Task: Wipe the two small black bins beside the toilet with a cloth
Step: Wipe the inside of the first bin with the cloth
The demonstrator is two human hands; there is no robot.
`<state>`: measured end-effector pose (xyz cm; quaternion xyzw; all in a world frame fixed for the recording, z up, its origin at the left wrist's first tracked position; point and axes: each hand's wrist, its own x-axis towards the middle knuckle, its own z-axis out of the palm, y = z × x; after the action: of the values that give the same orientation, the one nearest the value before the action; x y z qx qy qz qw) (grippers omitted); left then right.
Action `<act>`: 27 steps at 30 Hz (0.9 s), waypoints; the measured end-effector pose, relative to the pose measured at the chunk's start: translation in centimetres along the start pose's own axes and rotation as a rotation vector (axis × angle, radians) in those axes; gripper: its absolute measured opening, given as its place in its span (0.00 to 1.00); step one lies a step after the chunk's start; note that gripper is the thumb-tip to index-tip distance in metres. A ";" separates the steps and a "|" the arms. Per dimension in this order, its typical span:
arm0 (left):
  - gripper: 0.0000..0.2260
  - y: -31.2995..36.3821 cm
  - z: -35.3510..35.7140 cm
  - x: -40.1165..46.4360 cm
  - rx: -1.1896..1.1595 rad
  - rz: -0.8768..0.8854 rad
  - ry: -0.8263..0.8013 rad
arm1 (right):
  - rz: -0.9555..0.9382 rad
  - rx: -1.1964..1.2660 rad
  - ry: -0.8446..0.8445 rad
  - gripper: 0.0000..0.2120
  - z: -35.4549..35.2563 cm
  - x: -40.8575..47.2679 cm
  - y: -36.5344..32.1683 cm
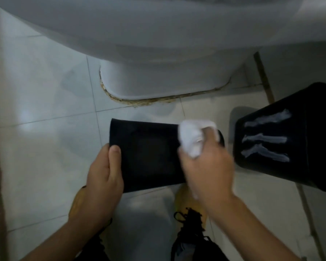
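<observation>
A small black bin (151, 155) is held on its side above the tiled floor (45, 113), just in front of the toilet base (158, 80). The left hand (104, 172) grips its left end, thumb lying on the upper face. The right hand (209, 170) clutches a crumpled white cloth (192, 136) and presses it against the bin's right end. A second black bin (294, 140), marked with three white streaks, stands to the right, apart from the first.
</observation>
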<state>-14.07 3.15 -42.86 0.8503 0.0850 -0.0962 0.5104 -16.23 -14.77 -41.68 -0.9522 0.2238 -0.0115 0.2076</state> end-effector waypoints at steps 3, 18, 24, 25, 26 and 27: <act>0.14 0.4 0.0 -1.2 -0.057 0.008 0.018 | -0.003 -0.199 0.107 0.20 -0.7 1.2 2.5; 0.15 -2.7 0.3 -1.1 -0.032 0.050 0.066 | -0.663 0.174 -0.244 0.23 2.0 0.9 -7.4; 0.16 0.0 0.2 -2.4 0.049 -0.006 0.028 | -0.099 -0.191 -0.193 0.08 -1.5 4.7 0.3; 0.15 0.3 0.2 -2.6 0.059 0.006 0.029 | -0.021 -0.215 -0.198 0.07 -2.4 4.9 1.7; 0.15 0.2 0.2 -2.6 0.067 0.027 0.035 | 0.021 -0.226 -0.176 0.07 -2.8 4.8 2.5; 0.15 0.2 0.3 -2.7 0.053 0.048 0.037 | 0.023 -0.242 -0.141 0.06 -2.7 4.4 2.5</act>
<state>-16.66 2.64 -42.17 0.8670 0.0715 -0.0702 0.4882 -13.64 -19.80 -40.56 -0.9661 0.2193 0.0847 0.1065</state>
